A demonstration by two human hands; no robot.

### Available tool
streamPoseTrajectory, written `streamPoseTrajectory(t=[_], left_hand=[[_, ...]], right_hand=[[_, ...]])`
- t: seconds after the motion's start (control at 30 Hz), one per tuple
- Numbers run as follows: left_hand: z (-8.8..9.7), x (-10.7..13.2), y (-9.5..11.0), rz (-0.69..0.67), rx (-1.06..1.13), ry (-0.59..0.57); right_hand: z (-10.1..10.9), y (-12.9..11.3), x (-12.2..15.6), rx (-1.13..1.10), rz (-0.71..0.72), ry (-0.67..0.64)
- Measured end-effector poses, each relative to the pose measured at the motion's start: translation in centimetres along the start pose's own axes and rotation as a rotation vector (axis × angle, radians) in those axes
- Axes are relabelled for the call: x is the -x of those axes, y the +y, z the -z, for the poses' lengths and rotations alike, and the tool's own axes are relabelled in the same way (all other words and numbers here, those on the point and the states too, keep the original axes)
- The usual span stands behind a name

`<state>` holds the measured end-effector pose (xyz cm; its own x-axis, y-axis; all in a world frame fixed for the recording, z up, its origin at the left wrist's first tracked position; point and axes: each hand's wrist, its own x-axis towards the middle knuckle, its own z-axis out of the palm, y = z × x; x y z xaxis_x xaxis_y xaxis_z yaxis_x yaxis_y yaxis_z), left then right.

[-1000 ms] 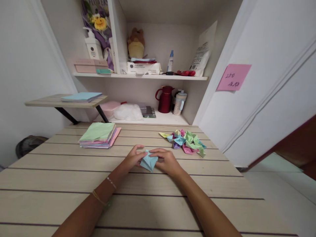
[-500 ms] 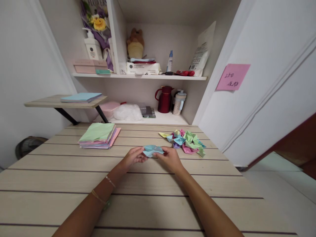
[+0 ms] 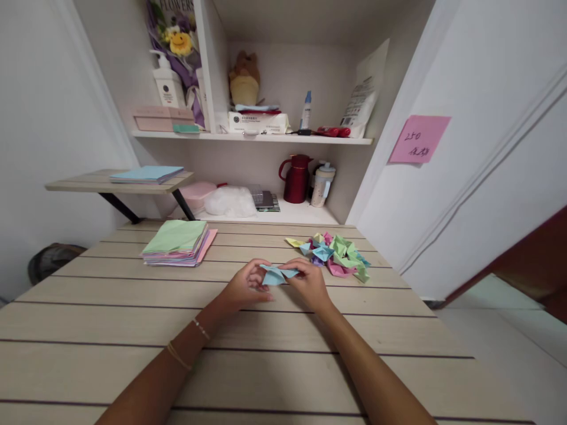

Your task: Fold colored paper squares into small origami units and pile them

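Observation:
A light blue folded paper [image 3: 274, 275] is held just above the tabletop, its creased flaps spread out to both sides. My right hand [image 3: 308, 286] pinches its right end between thumb and fingers. At the left end is my left hand [image 3: 245, 285], with its thumb away from the paper and the other fingers curled loosely. Its fingertips reach the paper's left edge, partly hidden behind it. To the right behind my hands lies a heap of folded paper boats [image 3: 339, 254] in green, blue, pink, yellow and purple.
A stack of coloured paper sheets [image 3: 177, 241] sits on the slatted table [image 3: 274, 366] at left. More blue sheets [image 3: 148, 175] lie on a small raised shelf [image 3: 80, 182]. Behind, a cabinet holds a red thermos jug [image 3: 296, 180], a cup [image 3: 322, 186] and a plastic bag [image 3: 230, 202].
My left thumb has come off the paper and dropped below it. The blue paper has tilted, and its shape between my hands looks different. My right hand keeps its pinch.

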<state>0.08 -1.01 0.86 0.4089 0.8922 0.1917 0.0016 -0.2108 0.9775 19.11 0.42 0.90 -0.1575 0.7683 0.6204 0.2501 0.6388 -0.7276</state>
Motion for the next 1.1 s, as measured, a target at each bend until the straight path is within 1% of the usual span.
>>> streamPoseTrajectory(t=[0.1, 0.2, 0.27, 0.37, 0.47, 0.57, 0.67, 0.73, 0.8, 0.9, 1.0, 1.03, 1.1], left_hand=[[-0.4, 0.1, -0.1, -0.071, -0.096, 0.104], [-0.1, -0.1, -0.3, -0.172, -0.177, 0.203], [0.4, -0.3, -0.5, -0.220, -0.199, 0.217], [0.9, -0.6, -0.6, -0.240, -0.136, 0.198], [0.8, -0.8, -0.5, -0.182, -0.047, 0.221], [0.3, -0.9, -0.3, -0.046, 0.080, 0.272], [0.1, -0.9, -0.2, 0.085, 0.225, 0.295], [0.2, -0.8, -0.2, 0.118, 0.253, 0.297], [0.4, -0.8, -0.2, 0.111, 0.234, 0.288], [0.7, -0.6, -0.1, 0.062, 0.185, 0.246], [0.8, -0.6, -0.1, 0.005, 0.179, 0.193], [0.7, -0.6, -0.1, 0.001, 0.180, 0.186], [0.6, -0.7, -0.1, -0.002, 0.154, 0.216]], right_hand=[[-0.1, -0.1, 0.1, 0.026, 0.011, -0.020], [-0.2, -0.1, 0.1, 0.029, 0.030, -0.029], [-0.1, -0.1, 0.1, 0.017, 0.049, -0.025], [-0.1, -0.1, 0.1, 0.004, 0.081, -0.003], [-0.1, -0.2, 0.1, 0.025, 0.116, 0.016], [-0.1, -0.1, 0.2, 0.046, 0.147, -0.001], [-0.2, 0.0, 0.3, 0.047, 0.158, -0.039], [-0.3, -0.1, 0.4, 0.041, 0.159, -0.059], [-0.4, -0.2, 0.4, 0.033, 0.154, -0.080], [-0.5, -0.5, 0.5, 0.039, 0.109, -0.098], [-0.6, -0.5, 0.5, 0.038, -0.001, -0.067], [-0.7, -0.4, 0.5, 0.013, -0.048, -0.055], [-0.8, -0.2, 0.6, -0.073, -0.137, -0.041]])
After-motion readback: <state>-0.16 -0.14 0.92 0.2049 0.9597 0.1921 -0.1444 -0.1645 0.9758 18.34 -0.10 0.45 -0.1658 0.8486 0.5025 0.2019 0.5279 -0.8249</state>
